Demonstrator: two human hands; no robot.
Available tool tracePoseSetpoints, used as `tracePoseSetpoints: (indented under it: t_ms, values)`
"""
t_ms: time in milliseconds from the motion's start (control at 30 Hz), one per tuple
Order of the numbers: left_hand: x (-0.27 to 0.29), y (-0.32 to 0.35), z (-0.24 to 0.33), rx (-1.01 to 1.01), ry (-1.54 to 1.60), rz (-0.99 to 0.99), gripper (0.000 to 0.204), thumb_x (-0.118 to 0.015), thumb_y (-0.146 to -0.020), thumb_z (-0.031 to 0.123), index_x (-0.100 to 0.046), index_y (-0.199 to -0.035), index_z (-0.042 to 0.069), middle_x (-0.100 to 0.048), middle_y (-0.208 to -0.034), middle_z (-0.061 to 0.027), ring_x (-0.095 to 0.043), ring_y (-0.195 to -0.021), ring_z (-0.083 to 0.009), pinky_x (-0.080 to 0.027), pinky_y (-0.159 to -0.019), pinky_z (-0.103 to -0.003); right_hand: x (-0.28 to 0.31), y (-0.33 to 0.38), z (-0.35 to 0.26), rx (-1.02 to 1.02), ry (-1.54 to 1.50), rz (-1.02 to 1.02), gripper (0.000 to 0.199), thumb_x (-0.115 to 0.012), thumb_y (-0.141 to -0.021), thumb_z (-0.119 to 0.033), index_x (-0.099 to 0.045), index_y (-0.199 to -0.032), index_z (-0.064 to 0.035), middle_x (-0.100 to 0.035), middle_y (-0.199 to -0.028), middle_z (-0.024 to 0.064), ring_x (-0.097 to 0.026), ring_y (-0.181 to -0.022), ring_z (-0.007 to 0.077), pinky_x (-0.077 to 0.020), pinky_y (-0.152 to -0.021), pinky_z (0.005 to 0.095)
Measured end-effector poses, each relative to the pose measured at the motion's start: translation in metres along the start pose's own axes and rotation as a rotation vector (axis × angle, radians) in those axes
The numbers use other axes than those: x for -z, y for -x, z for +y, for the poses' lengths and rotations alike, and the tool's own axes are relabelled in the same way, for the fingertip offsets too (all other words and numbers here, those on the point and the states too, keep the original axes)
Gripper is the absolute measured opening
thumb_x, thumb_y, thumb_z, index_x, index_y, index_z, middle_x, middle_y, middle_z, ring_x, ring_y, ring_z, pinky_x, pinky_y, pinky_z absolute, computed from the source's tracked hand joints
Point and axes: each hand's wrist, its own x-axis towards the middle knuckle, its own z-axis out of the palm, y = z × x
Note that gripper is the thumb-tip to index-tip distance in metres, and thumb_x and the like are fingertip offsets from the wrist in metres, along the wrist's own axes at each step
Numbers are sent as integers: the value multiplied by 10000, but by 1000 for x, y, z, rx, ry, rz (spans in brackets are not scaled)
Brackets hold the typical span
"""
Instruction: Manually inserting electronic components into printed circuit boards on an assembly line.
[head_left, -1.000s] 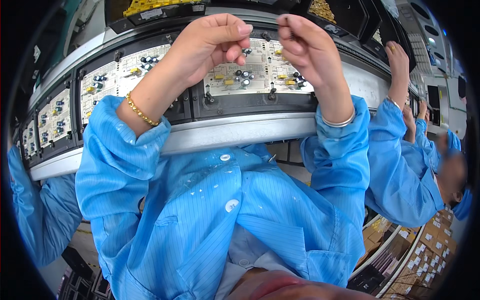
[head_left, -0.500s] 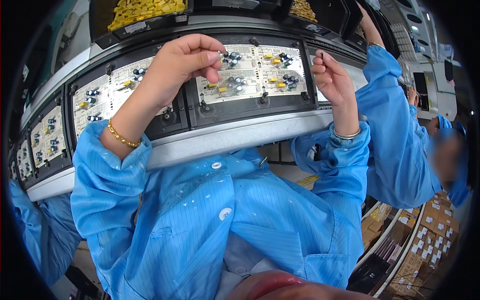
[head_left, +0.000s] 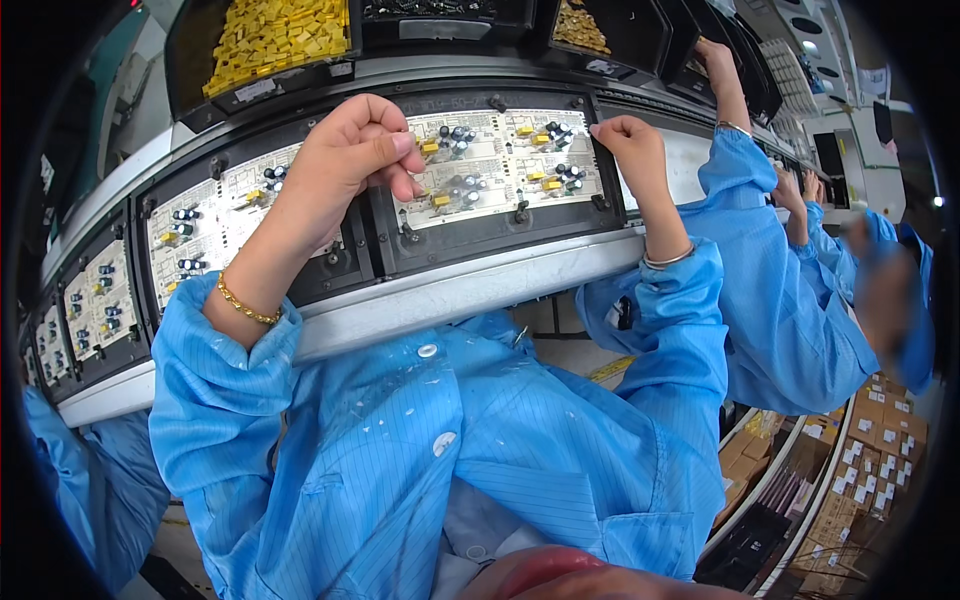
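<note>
From afar I judge the circuit board, set in its black frame between the left hand and right hand, both pinched around I cannot tell what, light, stiff, fragile, best held by its edges.

Exposure: bright and even over the middle, neutral-cool tone. Light seems to fall from overhead; shadows soft, mostly on the undersides of the bare left hand. Palest surface: white printed circuit board with dark cylindrical components, markings too fine to read. Broad glare along silver metal front rail; sheen on creases of blue pinstriped smock. Black plastic bin of yellow block-shaped parts dark-walled, its contents clear. Small bright lamp spot at far right. Fisheye bend strong: rail bows, outer areas squeezed, corners black. Co-worker's head smeared by a blur patch; background there soft.
</note>
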Motion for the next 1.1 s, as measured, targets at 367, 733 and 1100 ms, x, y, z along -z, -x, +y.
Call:
tracePoseSetpoints:
  t_ms: [367, 733, 1100]
  values:
    - [6, 6, 1, 15, 6, -15, 93, -503, -860, 94, -465, -916, 29, -585, -760, -83, -579, -595, -128, -480, -617, -241, -5, 6, 3, -25, 150, 30, 173, -622, -726, -142, -635, -753, 29, -579, -578, 49, -498, -535, 80, -400, -508, 233]
    - [12, 9, -1, 26, -41, -18, 114, -505, -862, 118, -479, -918, 23, -581, -755, -73, -559, -588, -114, -462, -606, -226, -6, 4, -3, -26, 296, 15, 170, -603, -720, -150, -623, -745, 17, -581, -591, 79, -525, -541, 129, -413, -526, 266]
    - [13, 18, 0, -6, -70, -57, 114, -518, -855, 121, -500, -913, 24, -583, -744, -64, -527, -611, -98, -435, -587, -207, 0, -2, -14, 13, 465, -110, 166, -558, -690, -172, -624, -718, -22, -612, -712, 165, -593, -692, 329, -465, -618, 381]
